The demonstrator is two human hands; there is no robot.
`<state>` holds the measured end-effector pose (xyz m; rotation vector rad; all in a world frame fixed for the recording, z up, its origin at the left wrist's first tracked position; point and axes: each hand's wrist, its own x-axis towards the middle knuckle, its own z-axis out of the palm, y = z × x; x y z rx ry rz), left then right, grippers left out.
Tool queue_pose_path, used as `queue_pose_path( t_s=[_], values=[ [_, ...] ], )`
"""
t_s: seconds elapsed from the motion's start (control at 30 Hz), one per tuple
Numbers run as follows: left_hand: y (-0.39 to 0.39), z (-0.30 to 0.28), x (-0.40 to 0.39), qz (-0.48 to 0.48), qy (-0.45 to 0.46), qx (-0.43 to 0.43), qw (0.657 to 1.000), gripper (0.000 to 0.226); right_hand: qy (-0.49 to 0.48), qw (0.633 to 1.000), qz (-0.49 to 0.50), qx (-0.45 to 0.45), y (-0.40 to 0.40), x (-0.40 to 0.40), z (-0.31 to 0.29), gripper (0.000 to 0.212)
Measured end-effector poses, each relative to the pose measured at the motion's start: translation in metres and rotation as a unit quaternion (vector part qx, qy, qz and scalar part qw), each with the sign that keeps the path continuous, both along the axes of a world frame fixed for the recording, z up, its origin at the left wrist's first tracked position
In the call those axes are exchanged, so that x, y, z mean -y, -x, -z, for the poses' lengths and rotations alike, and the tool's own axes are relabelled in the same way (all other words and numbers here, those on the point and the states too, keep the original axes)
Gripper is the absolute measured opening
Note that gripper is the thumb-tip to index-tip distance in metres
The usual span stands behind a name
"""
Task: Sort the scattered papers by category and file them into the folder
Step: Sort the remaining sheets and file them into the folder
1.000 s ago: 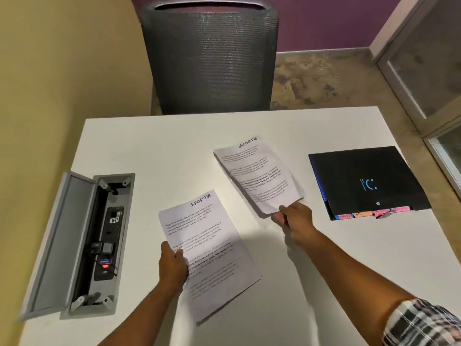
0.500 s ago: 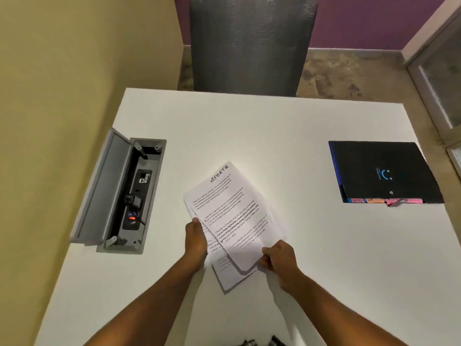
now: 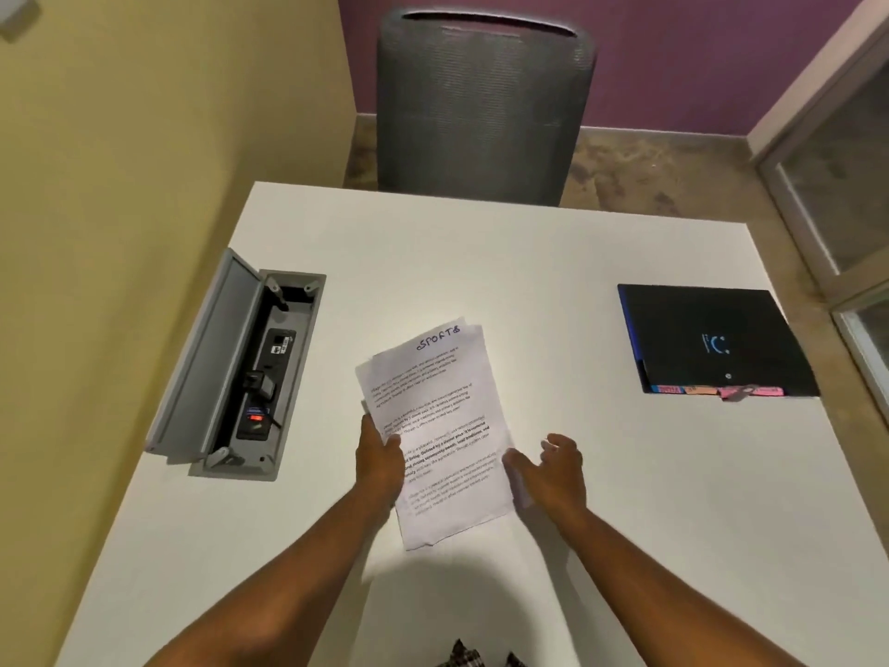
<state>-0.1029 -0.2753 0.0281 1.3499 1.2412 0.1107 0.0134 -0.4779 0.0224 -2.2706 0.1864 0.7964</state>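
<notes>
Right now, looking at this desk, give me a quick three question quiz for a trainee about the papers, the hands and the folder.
1. True or false: the black folder lies closed on the white table.
2. Which word is handwritten at the top of the paper stack? A) NEWS B) SPORTS C) HEALTH
3. Fill in: the left hand grips the stack's left edge, while the right hand is beside its ____ edge with fingers spread.

Key: 1 true; 2 B; 3 right.
</notes>
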Motion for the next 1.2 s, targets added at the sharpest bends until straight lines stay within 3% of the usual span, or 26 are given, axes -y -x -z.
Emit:
queue_pose_path(
  t_s=[0.07, 0.17, 0.27, 0.37, 0.6, 0.8, 0.93, 1.1, 1.2],
  values=[
    [0.001, -0.015, 0.003, 0.023, -0.006, 0.037, 0.999, 0.041, -0.014, 0.998, -0.032, 0.044, -0.014, -0.007, -0.018, 0.089],
    [0.001, -0.035, 0.007, 0.070, -0.030, 0.079, 0.994, 0.038, -0.124, 0.990, -0.074, -0.001, -0.035, -0.022, -0.053, 0.093],
    [-0.001, -0.055, 0.012, 0.083, -0.054, 0.108, 0.989, 0.041, -0.228, 0.971, -0.064, -0.034, -0.045, -0.033, -0.089, 0.061],
    [-0.002, -0.077, 0.018, 0.085, -0.079, 0.148, 0.982, 0.038, -0.268, 0.963, -0.035, 0.018, -0.037, -0.039, -0.117, 0.028],
    [0.008, -0.105, 0.043, 0.065, -0.152, 0.228, 0.959, 0.052, -0.296, 0.934, 0.045, 0.194, 0.008, -0.026, -0.116, 0.046],
    [0.021, -0.089, 0.049, 0.090, -0.199, 0.197, 0.956, 0.030, -0.255, 0.950, 0.044, 0.174, 0.031, -0.015, -0.098, 0.049],
    [0.021, -0.081, 0.043, 0.088, -0.198, 0.189, 0.958, 0.027, -0.236, 0.955, 0.053, 0.172, 0.031, -0.016, -0.096, 0.032],
    [0.028, -0.074, 0.044, 0.097, -0.182, 0.183, 0.961, 0.027, -0.242, 0.957, 0.047, 0.150, 0.041, -0.003, -0.084, 0.038],
    [0.033, -0.066, 0.044, 0.113, -0.172, 0.171, 0.964, 0.023, -0.212, 0.966, 0.049, 0.143, 0.043, 0.000, -0.074, 0.018]
  ],
)
